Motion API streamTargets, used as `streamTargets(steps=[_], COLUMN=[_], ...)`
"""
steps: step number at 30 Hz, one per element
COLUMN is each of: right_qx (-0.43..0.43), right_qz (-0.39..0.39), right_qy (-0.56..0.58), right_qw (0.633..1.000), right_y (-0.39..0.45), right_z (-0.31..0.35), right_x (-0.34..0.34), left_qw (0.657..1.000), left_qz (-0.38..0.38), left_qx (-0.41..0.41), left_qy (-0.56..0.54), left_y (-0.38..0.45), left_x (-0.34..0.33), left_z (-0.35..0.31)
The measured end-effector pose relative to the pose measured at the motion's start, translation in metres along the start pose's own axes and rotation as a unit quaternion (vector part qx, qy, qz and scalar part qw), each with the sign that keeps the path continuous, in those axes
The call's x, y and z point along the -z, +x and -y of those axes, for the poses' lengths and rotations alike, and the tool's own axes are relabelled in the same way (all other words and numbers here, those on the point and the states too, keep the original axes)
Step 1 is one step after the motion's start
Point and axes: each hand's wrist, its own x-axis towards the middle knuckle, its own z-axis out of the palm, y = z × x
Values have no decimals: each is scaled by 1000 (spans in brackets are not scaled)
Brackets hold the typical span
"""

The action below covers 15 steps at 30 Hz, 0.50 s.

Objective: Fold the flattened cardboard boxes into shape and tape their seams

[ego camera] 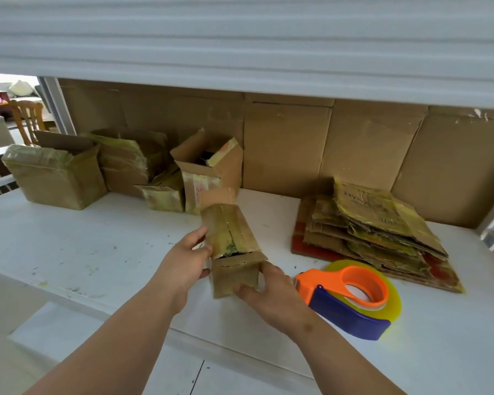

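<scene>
Around: white desk with small dark marks and scuffs; brown cardboard sheets standing along the back; white slatted shutter across the top of the frame.
Upper left: wooden chair seen past the desk edge.
Left of middle: made-up boxes in a group, brown, with shiny yellowish tape and flaps up; one open-topped box right behind the held one.
Right: stack of flat boxes, worn, yellow-stained, fanned out unevenly, lying on a red-edged sheet.
Lower right: tape dispenser, orange handle ring, blue base, see-through yellow roll, lying on the desk just beside the right hand.
In the way: both hands and forearms covering the box's low sides; left thumb side hiding part of the box's left edge.
Task's thing: small cardboard box in the middle of the frame, already box-shaped, long and narrow, tilted away, near end low by the desk.
Look: brown, rough torn edges, old shiny tape along a top seam with a dark gap, far flap sticking up.
Left hand: grip curled on the box's left side.
Right hand: grip clamped on the near right corner, thumb on the front face.
</scene>
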Motion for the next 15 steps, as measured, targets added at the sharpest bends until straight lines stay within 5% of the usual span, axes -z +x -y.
streamTargets(steps=[15], right_qx=[-53], right_qz=[-181], right_qy=[7], right_qw=[982], right_y=[74], right_z=[15], right_x=[-25], left_qw=[988], left_qz=[130], left_qx=[-31], left_qy=[80], left_y=[82], left_x=[19], left_z=[-12])
